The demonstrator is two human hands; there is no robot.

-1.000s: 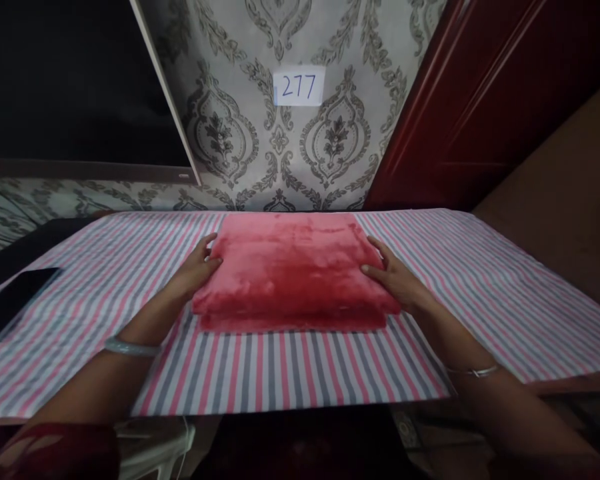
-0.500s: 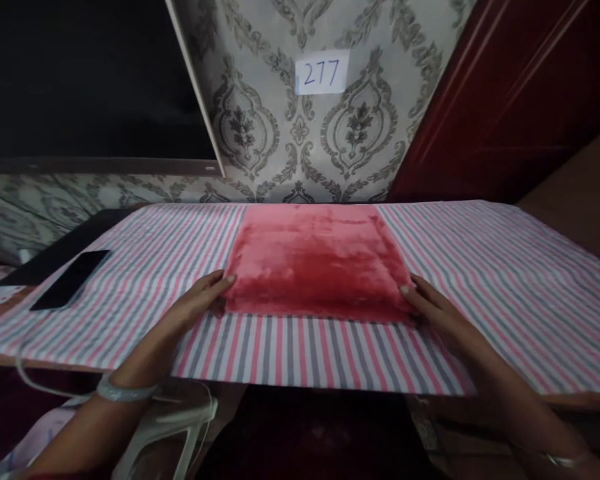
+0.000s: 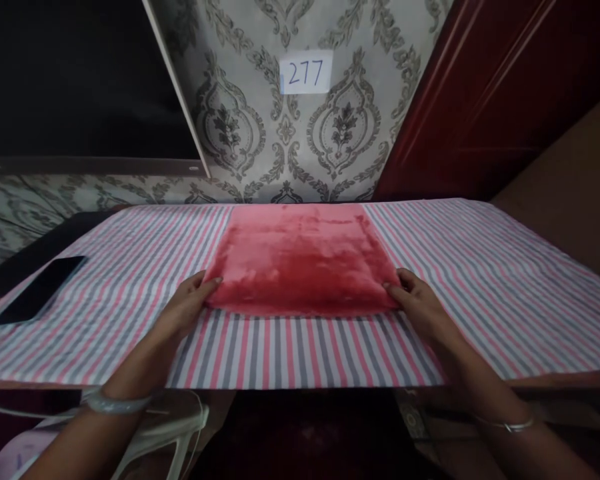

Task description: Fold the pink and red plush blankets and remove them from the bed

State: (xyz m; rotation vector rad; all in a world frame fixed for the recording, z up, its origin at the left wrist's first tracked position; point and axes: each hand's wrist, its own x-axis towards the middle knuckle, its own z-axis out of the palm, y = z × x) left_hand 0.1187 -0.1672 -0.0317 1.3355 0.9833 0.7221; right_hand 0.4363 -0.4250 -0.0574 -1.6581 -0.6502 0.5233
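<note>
A plush red cloth [image 3: 300,257], folded into a thick, flat rectangle, lies in the middle of the striped tablecloth [image 3: 285,357]. At its near left corner, my left hand [image 3: 193,300] is closed, thumb on top and fingers at the side and beneath. My right hand [image 3: 417,300] grips the near right corner in the same way. The fingertips under the cloth are partly hidden. Its front edge runs fairly straight between my hands, and the pile shows lighter and darker patches.
A black phone [image 3: 40,290] lies at the table's left. Behind it hangs a large dark screen [image 3: 75,80]. A paper marked 277 [image 3: 306,72] is on the patterned wall. A dark red cabinet [image 3: 460,100] stands back right. Below the near edge is a white plastic stool [image 3: 175,433].
The whole view has shifted, so table, phone and wall sit further left. Both hands stay on the cloth's near corners; its front edge now looks more rounded and even.
</note>
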